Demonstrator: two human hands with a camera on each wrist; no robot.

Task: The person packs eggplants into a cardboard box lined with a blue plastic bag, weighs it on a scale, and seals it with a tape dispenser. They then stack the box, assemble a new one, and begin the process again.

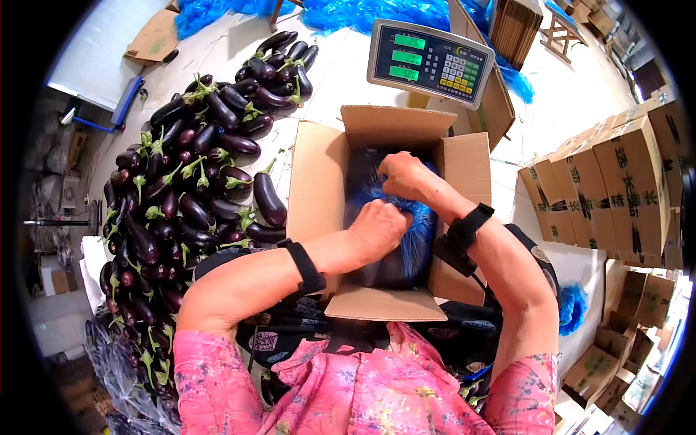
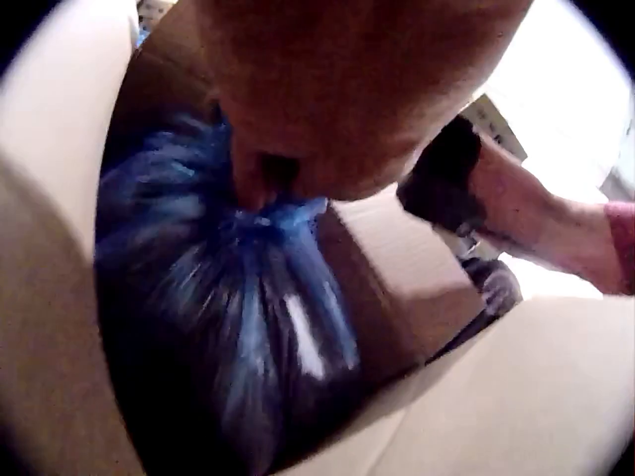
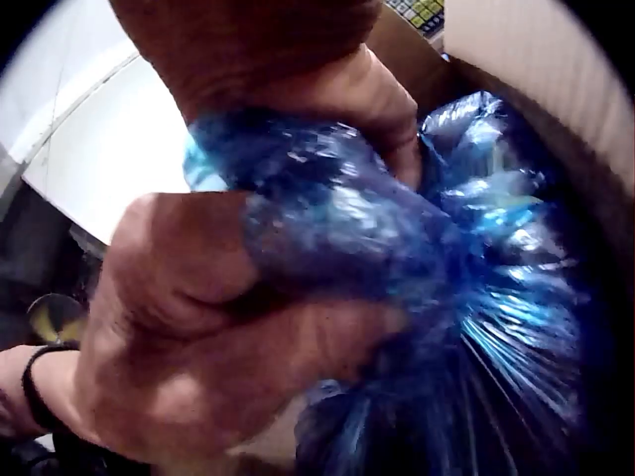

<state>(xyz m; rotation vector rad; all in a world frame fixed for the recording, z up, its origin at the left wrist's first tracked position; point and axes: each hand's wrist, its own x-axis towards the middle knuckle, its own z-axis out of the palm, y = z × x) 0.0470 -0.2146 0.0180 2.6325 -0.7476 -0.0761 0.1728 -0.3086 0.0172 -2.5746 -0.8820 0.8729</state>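
Observation:
A blue plastic bag (image 1: 415,243) fills the open cardboard box (image 1: 316,174), with dark contents showing through it. My left hand (image 1: 380,228) grips the bag's gathered neck, its thumb and curled fingers closed on the bunched film in the right wrist view. Just beyond it, my right hand (image 1: 407,176) bends over the same gathered plastic (image 3: 337,198) and holds it from the far side. Pleats fan out from the gathered neck across the bag (image 2: 248,307) in the left wrist view. The right hand's fingertips are partly hidden behind the film.
Left of the box lies a large heap of eggplants (image 1: 196,196). A scale display (image 1: 431,61) stands behind the box with its green readouts lit. Printed cartons (image 1: 602,188) are stacked at the right, and blue film (image 1: 348,16) lies along the back.

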